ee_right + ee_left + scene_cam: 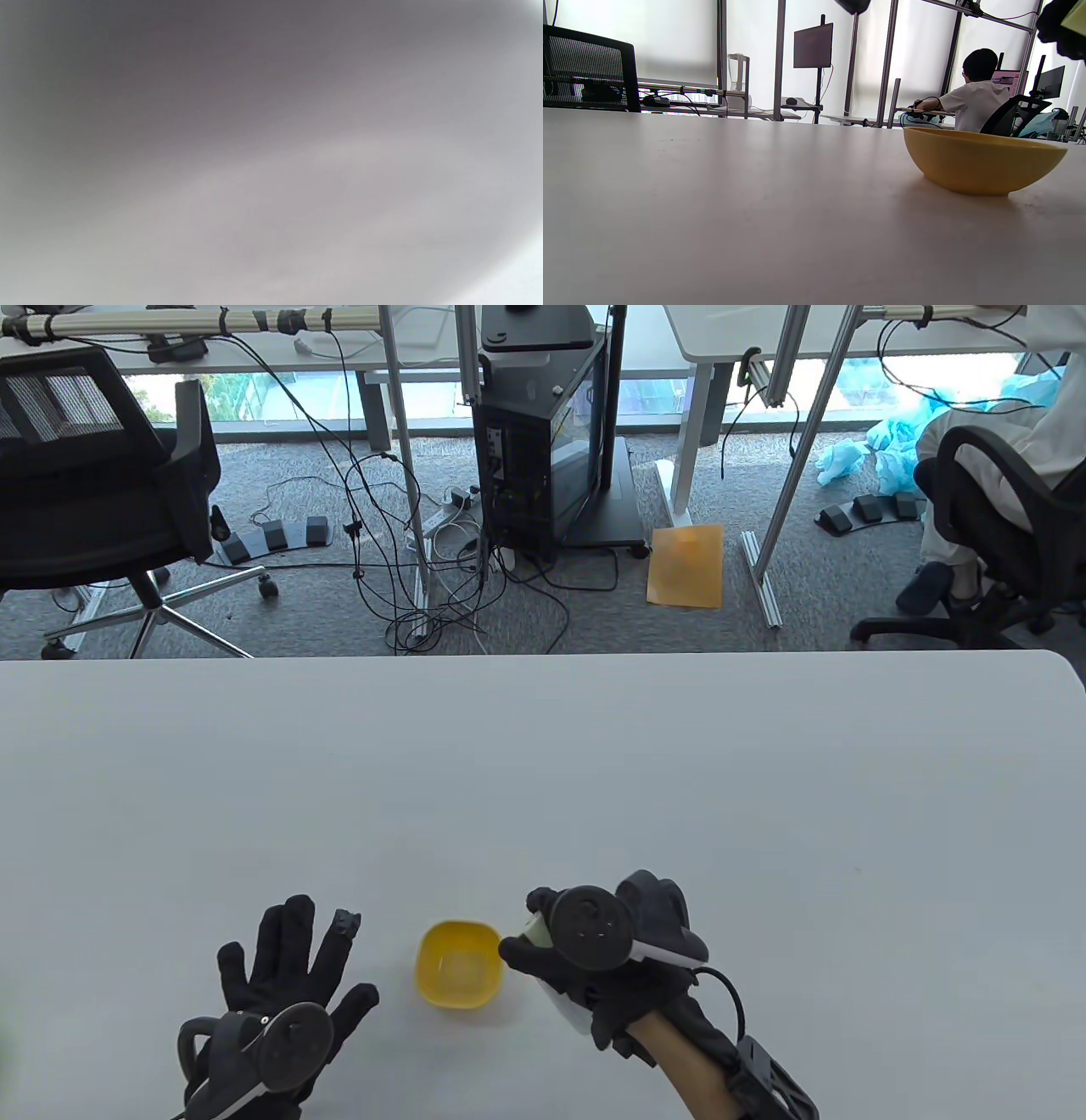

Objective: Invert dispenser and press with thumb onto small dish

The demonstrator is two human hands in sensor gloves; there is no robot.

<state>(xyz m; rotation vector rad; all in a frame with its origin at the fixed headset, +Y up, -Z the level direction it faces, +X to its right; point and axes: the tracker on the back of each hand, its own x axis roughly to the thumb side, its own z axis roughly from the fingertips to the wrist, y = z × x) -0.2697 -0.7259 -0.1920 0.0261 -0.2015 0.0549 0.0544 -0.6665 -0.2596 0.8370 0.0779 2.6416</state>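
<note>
Gripping the pale dispenser (543, 937), my right hand (607, 963) sits low and right of centre in the table view, fingers wrapped round its body, its tip just beside the right rim of the yellow dish (458, 965). Left of the dish, my left hand (280, 984) lies flat on the table (543, 780) with fingers spread, holding nothing. I judge I am at the tipping stage, nozzle nearly over the dish; next I need to bring it above the hollow and bear down with my thumb. Whether the thumb is already on the pump I cannot tell, since the tracker covers it.

From the left wrist view the dish (984, 163) stands at the right of the frame, well lit, on the table (712, 212). At the upper right corner a dark gloved shape with a yellowish patch is cut off by the edge; likely the dispenser, though I cannot be sure.

Right wrist view: only grey blur.
</note>
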